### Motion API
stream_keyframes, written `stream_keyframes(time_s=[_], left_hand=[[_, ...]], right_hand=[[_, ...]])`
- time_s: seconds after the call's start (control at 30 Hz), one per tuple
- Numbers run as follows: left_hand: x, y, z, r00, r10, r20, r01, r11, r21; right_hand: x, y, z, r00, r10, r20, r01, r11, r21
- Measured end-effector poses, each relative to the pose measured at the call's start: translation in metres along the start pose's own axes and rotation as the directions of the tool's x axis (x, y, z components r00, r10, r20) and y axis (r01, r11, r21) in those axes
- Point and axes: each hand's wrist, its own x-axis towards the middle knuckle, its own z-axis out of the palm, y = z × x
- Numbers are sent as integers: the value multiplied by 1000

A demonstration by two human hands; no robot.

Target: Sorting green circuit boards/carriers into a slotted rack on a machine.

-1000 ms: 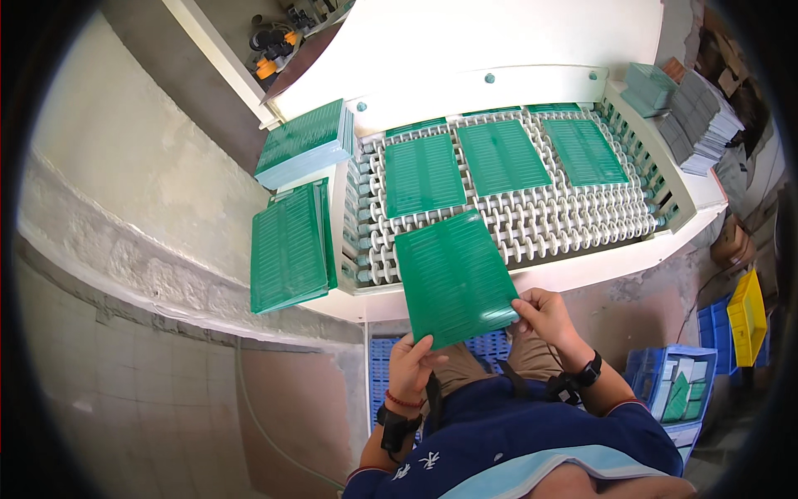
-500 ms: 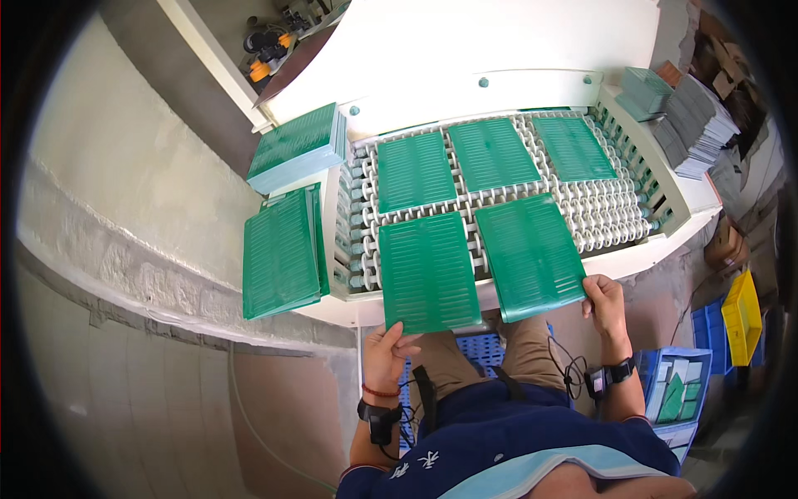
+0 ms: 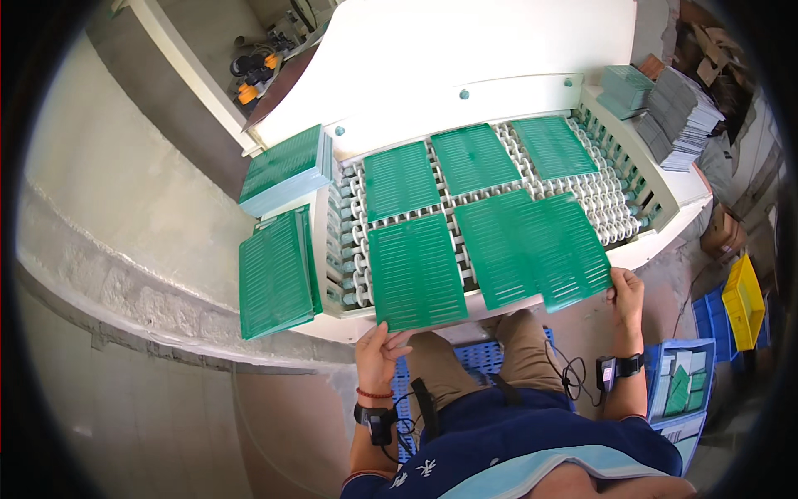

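Observation:
Green circuit board panels with rows of narrow slots lie on a bed of white rollers (image 3: 586, 197). My left hand (image 3: 381, 353) pinches the near left corner of the front-left board (image 3: 417, 274). My right hand (image 3: 626, 294) grips the near right corner of another board (image 3: 571, 254). This one overlaps the right side of the front-middle board (image 3: 496, 249), and both overhang the roller bed's near edge. In the row behind lie a left board (image 3: 401, 180), a middle board (image 3: 475, 158) and a right board (image 3: 555, 147).
To the left, a neat stack of green boards (image 3: 287, 170) stands behind a looser pile (image 3: 277, 270). Grey board stacks (image 3: 680, 121) sit on the machine's right end. On the right are a yellow bin (image 3: 742, 303) and a blue crate (image 3: 680, 345) holding boards. A white hood (image 3: 465, 41) rises behind the rollers.
My right hand has moved right with its board, and a separate board now shows beneath it on the left. The left hand still holds its board's corner. The whole view has shifted slightly.

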Motion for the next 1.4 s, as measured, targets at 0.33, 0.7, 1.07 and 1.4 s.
stream_keyframes(time_s=[0.33,0.7,1.07,1.4], left_hand=[[-1,-3,-11,991,67,-112,-57,994,90],[-42,59,-61,482,750,-453,-542,661,518],[-37,146,-77,484,821,-303,-132,411,902],[-29,147,-83,288,948,-132,-86,162,983]], right_hand=[[73,-8,-62,995,-51,-91,51,999,-3],[50,8,-69,930,-292,-223,143,847,-512],[-108,-55,154,546,8,838,117,990,-85],[-137,-84,328,257,2,966,263,962,-72]])
